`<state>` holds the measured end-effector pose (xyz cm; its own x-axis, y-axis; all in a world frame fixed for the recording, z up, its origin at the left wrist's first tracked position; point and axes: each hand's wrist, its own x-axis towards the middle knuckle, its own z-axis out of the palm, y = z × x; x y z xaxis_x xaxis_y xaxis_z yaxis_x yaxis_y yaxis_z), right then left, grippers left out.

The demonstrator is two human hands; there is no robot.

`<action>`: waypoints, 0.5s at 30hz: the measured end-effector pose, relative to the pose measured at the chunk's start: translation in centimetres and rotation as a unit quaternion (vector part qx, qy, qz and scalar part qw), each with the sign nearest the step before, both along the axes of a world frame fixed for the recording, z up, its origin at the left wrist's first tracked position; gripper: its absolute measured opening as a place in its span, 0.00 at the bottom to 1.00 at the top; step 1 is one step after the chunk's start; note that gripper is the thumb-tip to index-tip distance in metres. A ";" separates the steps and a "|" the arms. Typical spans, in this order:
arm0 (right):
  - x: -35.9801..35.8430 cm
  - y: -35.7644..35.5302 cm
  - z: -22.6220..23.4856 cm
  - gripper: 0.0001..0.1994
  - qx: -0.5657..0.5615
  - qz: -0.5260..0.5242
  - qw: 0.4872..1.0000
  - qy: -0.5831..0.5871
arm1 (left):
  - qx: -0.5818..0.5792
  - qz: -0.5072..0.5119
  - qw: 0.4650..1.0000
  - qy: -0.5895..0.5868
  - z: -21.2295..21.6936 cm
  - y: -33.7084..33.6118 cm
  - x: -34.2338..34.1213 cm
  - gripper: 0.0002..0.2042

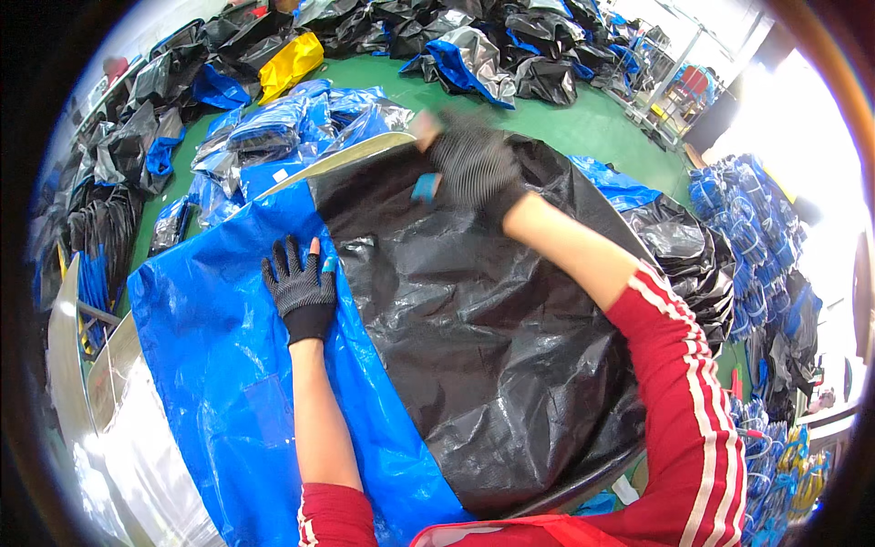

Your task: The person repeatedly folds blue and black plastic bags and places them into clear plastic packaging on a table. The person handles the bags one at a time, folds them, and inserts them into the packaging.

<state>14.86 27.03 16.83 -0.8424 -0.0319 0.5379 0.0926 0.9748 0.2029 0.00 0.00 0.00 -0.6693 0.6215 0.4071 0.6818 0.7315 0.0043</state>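
Observation:
A large plastic sheet lies spread in front of me, with a blue part on the left and a black part on the right. My left hand, in a dark knit glove with a bare fingertip, presses flat on the blue part beside the seam, fingers spread. My right hand, gloved the same way, is over the far edge of the black part. Motion blurs its fingers, so I cannot make out whether anything is in them. A teal band shows at its thumb; another teal band is on the left hand.
Folded blue sheets in clear plastic are stacked just beyond the work surface. Black and blue sheeting and a yellow piece lie heaped on the green floor. Bundled blue sheets stand at the right, near a metal cart.

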 end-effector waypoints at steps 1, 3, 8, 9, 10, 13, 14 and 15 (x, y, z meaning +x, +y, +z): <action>2.6 0.5 -2.0 0.37 0.047 0.154 0.985 -0.068 | 0.015 -0.024 0.999 0.023 0.3 0.0 0.2 0.36; 5.4 0.3 -6.6 0.41 -0.018 0.009 0.951 -0.309 | 0.013 -0.086 0.996 0.022 0.6 0.0 1.8 0.35; 6.1 4.2 -4.4 0.17 0.063 0.145 0.983 -0.097 | 0.006 -0.112 0.993 -0.023 3.1 0.3 2.7 0.37; 7.6 4.7 -3.1 0.15 -0.081 0.058 0.995 0.000 | -0.016 -0.086 0.995 -0.047 3.6 0.5 3.4 0.38; 9.9 5.8 -1.1 0.18 -0.005 -0.036 0.999 -0.004 | -0.024 -0.058 0.997 -0.035 3.9 0.5 4.3 0.36; 18.7 6.8 2.7 0.46 -0.228 -0.407 0.848 -0.250 | -0.027 -0.043 0.992 -0.112 5.1 1.2 9.1 0.34; 19.7 7.1 2.4 0.44 -0.247 -0.382 0.835 -0.309 | 0.040 -0.157 0.975 -0.154 5.1 1.3 11.9 0.35; 21.1 7.5 2.0 0.42 -0.253 -0.376 0.808 -0.376 | 0.048 -0.262 0.958 -0.101 5.2 0.9 15.6 0.37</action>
<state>35.99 34.52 18.79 -0.6165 0.7043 -0.3520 0.7331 0.6765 0.0695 15.59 0.93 5.24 -0.3459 0.8606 0.3738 0.9340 0.2778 0.2247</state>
